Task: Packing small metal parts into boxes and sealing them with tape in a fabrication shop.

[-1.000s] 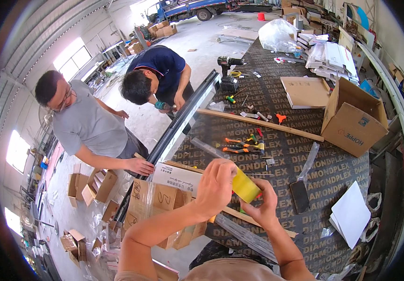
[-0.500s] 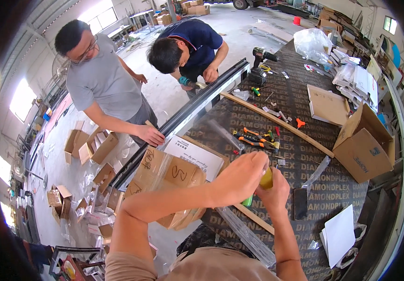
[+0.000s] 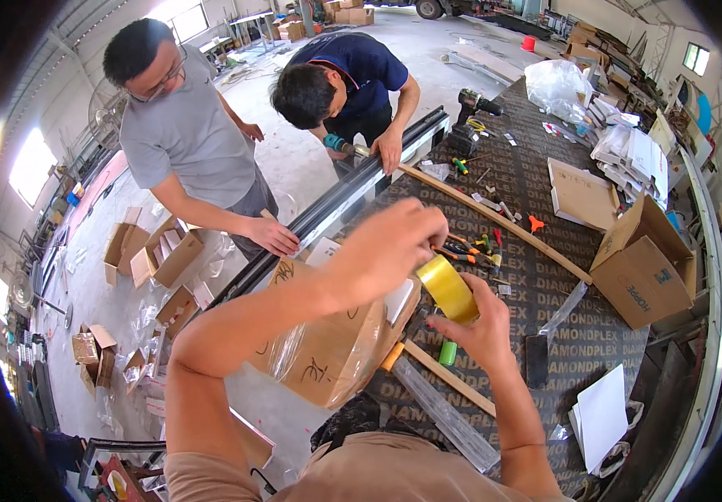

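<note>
My right hand [image 3: 482, 326] grips a roll of yellow tape [image 3: 447, 289], its fingers round the lower right side. Just up and left of the roll is my left hand [image 3: 403, 238], with its fingers curled together; whether a strip of tape is pinched in them is too small to tell. Below my left forearm lies a taped cardboard box [image 3: 319, 356] with handwritten marks. A green cylinder [image 3: 448, 352] rests on the dark printed board [image 3: 562, 276] under my right hand. Orange-handled pliers [image 3: 461, 248] lie just beyond the tape.
Across the board runs a wooden strip [image 3: 503, 222], with an open cardboard box [image 3: 645, 268] at its right end. A black phone-like slab [image 3: 537, 361] lies right of my forearm. Two people stand beyond a long black frame bar [image 3: 327, 209]; one holds a power drill [image 3: 340, 144].
My left hand has moved left and up, apart from my right. The yellow roll now shows more fully. The cardboard box has turned and shifted. The drilling person's free hand now touches the bar.
</note>
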{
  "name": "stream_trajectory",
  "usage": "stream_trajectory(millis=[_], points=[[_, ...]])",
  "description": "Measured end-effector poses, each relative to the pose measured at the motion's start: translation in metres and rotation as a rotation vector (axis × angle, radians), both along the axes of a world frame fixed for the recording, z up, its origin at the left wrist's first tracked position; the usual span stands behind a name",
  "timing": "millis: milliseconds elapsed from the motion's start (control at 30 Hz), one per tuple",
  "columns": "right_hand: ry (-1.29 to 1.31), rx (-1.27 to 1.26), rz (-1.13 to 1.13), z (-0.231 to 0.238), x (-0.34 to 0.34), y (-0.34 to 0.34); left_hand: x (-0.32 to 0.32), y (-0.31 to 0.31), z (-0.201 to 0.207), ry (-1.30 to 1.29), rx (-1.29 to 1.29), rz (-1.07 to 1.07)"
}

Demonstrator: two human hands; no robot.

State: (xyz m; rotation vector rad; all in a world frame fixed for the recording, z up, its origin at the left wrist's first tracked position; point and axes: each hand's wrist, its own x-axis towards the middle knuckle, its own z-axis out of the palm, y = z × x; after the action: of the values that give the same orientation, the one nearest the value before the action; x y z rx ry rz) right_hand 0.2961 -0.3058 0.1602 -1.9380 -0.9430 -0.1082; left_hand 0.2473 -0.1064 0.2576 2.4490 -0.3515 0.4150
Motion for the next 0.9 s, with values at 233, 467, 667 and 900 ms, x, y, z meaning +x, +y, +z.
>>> stream_trajectory(millis=[233, 467, 667, 900], points=[[-0.070, -0.143, 0.149, 0.006, -0.001, -0.004, -0.006, 0.080, 0.022, 0.155, -0.304, 0.030], [0.066, -0.374, 0.030, 0.012, 0.029, -0.033, -0.019, 0.246, -0.046, 0.171, -0.504, 0.421], [0.027, -0.373, 0.142, 0.068, 0.035, 0.013, -0.021, 0.281, -0.175, 0.665, -0.867, 0.507], [0.052, -0.442, 0.234, 0.091, 0.036, 0.072, -0.018, 0.268, -0.287, 0.216, -0.591, 0.517]])
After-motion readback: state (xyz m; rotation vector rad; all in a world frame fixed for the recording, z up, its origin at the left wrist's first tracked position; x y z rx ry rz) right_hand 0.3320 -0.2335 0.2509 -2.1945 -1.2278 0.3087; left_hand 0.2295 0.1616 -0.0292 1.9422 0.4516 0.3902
